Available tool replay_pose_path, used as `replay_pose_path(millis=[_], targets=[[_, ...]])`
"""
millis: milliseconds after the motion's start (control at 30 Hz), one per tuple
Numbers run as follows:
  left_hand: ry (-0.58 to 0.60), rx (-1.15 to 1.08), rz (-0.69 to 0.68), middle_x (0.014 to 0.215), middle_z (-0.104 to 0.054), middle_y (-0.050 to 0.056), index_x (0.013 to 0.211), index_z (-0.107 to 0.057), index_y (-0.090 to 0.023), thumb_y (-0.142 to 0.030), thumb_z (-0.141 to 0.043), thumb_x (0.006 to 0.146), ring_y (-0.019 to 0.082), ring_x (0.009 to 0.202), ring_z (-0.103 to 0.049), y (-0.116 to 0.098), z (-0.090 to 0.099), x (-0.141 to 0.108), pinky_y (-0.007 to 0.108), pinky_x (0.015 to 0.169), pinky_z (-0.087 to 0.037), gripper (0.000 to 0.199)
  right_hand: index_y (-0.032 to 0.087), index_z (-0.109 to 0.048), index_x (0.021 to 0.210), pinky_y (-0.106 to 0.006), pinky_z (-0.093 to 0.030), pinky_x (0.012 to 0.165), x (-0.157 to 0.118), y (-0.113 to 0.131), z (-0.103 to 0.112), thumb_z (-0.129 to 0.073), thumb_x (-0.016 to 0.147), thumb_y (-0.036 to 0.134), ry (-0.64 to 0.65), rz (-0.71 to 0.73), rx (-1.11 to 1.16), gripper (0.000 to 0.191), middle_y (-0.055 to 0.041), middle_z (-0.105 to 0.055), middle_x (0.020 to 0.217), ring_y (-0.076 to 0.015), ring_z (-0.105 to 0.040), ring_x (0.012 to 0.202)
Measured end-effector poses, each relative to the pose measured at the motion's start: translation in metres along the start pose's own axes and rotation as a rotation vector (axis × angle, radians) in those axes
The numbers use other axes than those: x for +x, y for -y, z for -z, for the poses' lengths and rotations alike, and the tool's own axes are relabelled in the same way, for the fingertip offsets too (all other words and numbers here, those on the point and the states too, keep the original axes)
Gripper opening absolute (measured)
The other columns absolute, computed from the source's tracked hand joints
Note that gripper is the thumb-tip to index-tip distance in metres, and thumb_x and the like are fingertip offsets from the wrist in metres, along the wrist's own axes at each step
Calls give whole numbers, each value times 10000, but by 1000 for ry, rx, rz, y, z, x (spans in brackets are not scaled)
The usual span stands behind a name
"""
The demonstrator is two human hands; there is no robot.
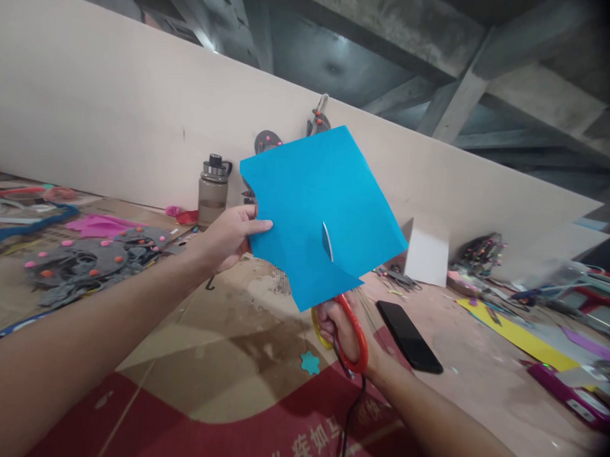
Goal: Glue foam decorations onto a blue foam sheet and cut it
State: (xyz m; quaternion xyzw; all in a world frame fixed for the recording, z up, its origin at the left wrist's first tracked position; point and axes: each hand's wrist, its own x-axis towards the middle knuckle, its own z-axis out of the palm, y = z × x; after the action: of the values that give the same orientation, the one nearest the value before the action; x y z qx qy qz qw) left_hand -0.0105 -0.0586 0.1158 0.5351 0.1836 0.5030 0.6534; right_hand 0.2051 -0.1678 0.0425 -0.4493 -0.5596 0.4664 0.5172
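Observation:
A blue sheet (311,195) is held up in the middle of the view, with curved bites out of its left and lower edges. My left hand (235,236) pinches its left edge, thumb in front. Low on the sheet, my right hand (339,326) is closed round the red and yellow handles of scissors (361,347). One blade shows through a cut in the sheet; the rest of the blades is hidden behind it. A small teal scalloped piece (309,362) lies on the cardboard below.
A black phone (408,335) lies right of my right hand. A water bottle (213,193) stands behind my left hand. Grey felt with pins (83,264) is at the left, yellow paper (521,335) and a magenta tool (572,396) at the right. A pale board (114,102) stands behind.

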Motion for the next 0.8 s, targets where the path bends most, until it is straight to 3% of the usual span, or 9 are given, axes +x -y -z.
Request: replay_pose_path(millis=[333,500,667,800], targets=[[24,-31,10,1184,-744,130,1209,-659,-168,-202,-827,753,321,1075,-718,6,-7,-2,476,901,-609,488,244,-391,540,-257,-317,431,-2,10,-2,-525,782,393,25,104,-182,314,42,-387,493,-100,-357,419],[18,-16,-18,1187,-742,129,1194,-673,-173,-222,-822,768,317,1075,-718,8,-4,-1,483,924,-602,455,236,-424,550,-265,-368,476,1,10,-4,-526,801,364,19,147,-216,299,31,-424,525,-115,-417,467],[4,-5,58,1164,-745,150,1161,-686,-138,-177,-800,779,324,1046,-725,-2,-5,-2,501,912,-604,401,233,-427,524,-286,-394,536,1,12,-2,-525,809,315,50,195,-340,312,3,-473,514,-139,-476,511],[-18,-26,46,1130,-759,133,1120,-701,-148,-154,-779,783,308,1022,-734,-2,-7,-2,471,889,-616,346,241,-424,499,-316,-398,565,0,13,-2,-488,809,332,68,195,-296,330,-17,-487,507,-161,-492,516]])
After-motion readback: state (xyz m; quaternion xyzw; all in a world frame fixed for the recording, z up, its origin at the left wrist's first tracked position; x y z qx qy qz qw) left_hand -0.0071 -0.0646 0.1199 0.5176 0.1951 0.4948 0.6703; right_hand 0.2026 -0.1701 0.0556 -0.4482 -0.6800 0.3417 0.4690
